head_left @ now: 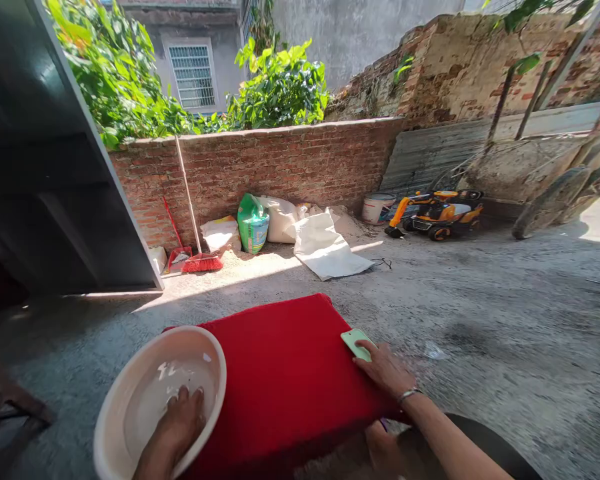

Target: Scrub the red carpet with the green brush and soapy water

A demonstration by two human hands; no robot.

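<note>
My left hand [180, 421] reaches into a pale round basin [111, 407] of clear water. Its fingers are slightly apart, with the tips at or under the water, and nothing shows in them. The basin stands on the left part of a table under a red cloth [285, 373]. At the table's right edge my right hand [387, 370], with a bracelet on the wrist, grips a flat mint-green phone [356, 341] between thumb and fingers. Part of the phone is hidden under those fingers.
A dark metal door panel [75, 200] rises at the left. Along the brick wall [290, 163] are a red broom [203, 263], a green bag [253, 227], a white sack [325, 247], a bucket [377, 208] and a yellow toy excavator [443, 215]. A bare foot or leg shows below the table.
</note>
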